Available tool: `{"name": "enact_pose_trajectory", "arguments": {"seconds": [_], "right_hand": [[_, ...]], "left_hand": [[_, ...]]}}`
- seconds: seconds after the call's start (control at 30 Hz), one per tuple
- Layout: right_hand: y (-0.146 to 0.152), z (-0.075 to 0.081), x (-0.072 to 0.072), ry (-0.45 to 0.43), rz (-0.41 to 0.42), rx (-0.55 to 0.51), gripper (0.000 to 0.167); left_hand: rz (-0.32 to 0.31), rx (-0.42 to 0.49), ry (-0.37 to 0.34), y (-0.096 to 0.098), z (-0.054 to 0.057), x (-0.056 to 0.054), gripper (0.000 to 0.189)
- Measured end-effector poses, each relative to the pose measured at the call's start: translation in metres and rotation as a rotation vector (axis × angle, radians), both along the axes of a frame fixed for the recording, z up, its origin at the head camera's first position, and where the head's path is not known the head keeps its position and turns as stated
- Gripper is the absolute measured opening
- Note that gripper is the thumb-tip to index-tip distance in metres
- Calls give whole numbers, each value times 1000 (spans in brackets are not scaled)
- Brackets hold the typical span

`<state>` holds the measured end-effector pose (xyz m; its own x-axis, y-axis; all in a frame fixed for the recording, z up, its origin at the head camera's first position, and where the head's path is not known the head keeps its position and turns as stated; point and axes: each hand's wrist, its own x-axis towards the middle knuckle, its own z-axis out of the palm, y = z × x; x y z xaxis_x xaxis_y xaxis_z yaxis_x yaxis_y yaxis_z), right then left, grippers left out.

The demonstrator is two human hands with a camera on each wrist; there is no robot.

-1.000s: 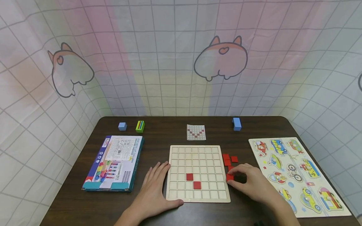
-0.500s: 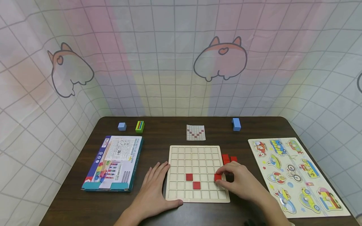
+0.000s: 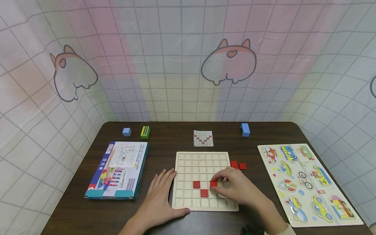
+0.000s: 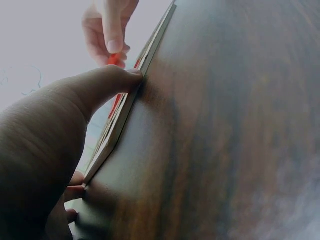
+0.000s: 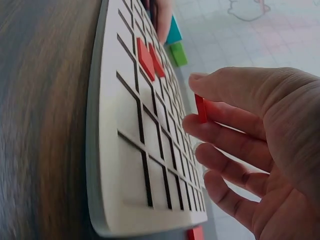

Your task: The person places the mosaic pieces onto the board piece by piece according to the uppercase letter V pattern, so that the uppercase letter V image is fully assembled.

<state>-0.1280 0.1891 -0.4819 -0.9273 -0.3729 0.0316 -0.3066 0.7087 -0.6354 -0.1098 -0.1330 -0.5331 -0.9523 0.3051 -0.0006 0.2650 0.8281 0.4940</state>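
Between thumb and fingers my right hand [image 3: 238,187] pinches a red square tile [image 5: 201,108], just above the wooden grid board [image 3: 188,169]. Two other red tiles sit in the grid: one [image 3: 196,184] and, a row nearer and a column to the right, a second [image 3: 204,193]. My left hand [image 3: 160,195] rests at the board's left side, fingertips against its left edge and thumb at the near edge. More red tiles [image 3: 242,166] lie on the table right of the board, some partly hidden by my right hand.
Behind the board lies a small pattern card [image 3: 203,138]. A boxed set [image 3: 118,169] is at left, a picture puzzle board [image 3: 308,182] at right. Farther back stand a blue cube [image 3: 126,132], a green striped block [image 3: 145,132] and a blue block [image 3: 245,129].
My right hand has taken a red tile from the group beside the board and carried it left over the grid. The left hand has stayed in place.
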Motion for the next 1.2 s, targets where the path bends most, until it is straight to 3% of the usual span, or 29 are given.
{"name": "enact_pose_trajectory", "arguments": {"seconds": [0.63,0.87,1.2], "right_hand": [[-32,-8,-8,-16,81,-4,18],[-39,-10,-11,-11,104,-2,20],[-46,-5,-17,17,127,2,19]], "left_hand": [[-4,-9,-6,-1,-1,-1,137],[-11,-2,22,-2,-2,-1,137],[-15,7,12,-2,-3,-1,136]]}}
